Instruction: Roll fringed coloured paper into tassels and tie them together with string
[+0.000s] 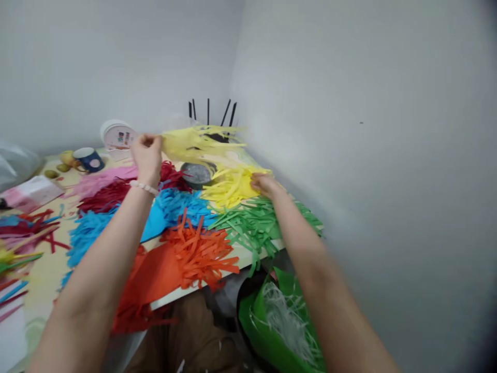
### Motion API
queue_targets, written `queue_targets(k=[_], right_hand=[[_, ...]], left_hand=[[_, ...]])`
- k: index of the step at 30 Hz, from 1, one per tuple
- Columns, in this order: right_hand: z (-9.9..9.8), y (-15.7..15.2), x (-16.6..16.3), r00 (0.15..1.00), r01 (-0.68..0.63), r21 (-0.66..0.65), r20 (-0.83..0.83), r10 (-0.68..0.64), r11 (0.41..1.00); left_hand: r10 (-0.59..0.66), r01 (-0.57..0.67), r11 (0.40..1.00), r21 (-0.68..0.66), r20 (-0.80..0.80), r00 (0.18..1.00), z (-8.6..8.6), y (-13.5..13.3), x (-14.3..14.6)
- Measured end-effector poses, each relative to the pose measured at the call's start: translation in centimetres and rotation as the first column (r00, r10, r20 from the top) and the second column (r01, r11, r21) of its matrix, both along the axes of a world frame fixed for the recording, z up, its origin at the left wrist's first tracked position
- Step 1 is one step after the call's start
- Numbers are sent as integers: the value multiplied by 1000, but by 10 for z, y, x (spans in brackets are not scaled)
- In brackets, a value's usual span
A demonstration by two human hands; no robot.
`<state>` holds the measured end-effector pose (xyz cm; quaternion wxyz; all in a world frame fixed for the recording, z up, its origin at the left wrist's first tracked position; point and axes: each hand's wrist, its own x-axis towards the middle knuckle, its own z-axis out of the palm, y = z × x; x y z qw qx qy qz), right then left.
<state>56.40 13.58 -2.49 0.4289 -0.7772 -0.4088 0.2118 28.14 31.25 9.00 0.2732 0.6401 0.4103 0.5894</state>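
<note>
Fringe (184,144), thin, pale yellow and cut into wispy strips, hangs out to the right of the left hand (147,153), which has one end pinched. Right hand (266,185) is touching the right end of a brighter yellow shaggy bundle (235,187), can't tell if it's actually gripping. Dark round bowl (196,176) has clearish stuff in it, and the green bag (285,324) below holds stringy white shreds.

A pale beaded bracelet (144,187) and brown trousers (196,331) are worn.

Nothing legible; the white round container (116,135) bears blurred lettering, too small to read.
</note>
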Motion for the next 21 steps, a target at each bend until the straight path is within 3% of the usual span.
queue_targets(k=[2, 5, 8, 10, 11, 12, 14, 16, 19, 21], right_hand=[[8, -12, -6, 998, 52, 5, -31, -52, 999], [28, -28, -29, 994, 110, 56, -14, -109, 992], [57, -45, -92, 991, 121, 215, 36, -132, 969], [78, -59, -161, 990, 13, 381, 122, -65, 924], [87, -66, -200, 963, -151, 513, 268, 10, 845], [96, -71, -239, 899, -326, 563, 434, 64, 759], [108, -76, -307, 725, -585, 488, 672, 150, 648], [114, -72, -350, 610, -662, 360, 769, 193, 657], [120, -66, -371, 501, -708, 121, 780, 374, 695], [127, -70, -369, 451, -759, -6, 716, 532, 651]], left_hand=[[53, -54, 998, 45, 24, 998, 14, -1, -48], [120, -117, 980, 162, -4, 993, 27, -29, -118], [147, -116, 958, 261, -102, 984, 26, -78, -168], [154, -76, 941, 329, -218, 964, 19, -114, -189], [162, -50, 930, 363, -284, 945, 14, -132, -197], [171, -22, 919, 394, -348, 922, 10, -149, -205], [182, 42, 899, 436, -458, 870, 2, -180, -221], [163, 100, 894, 436, -526, 835, -4, -203, -242], [74, 134, 932, 337, -538, 839, -8, -223, -277], [-54, 182, 962, 203, -514, 856, -9, -227, -298]])
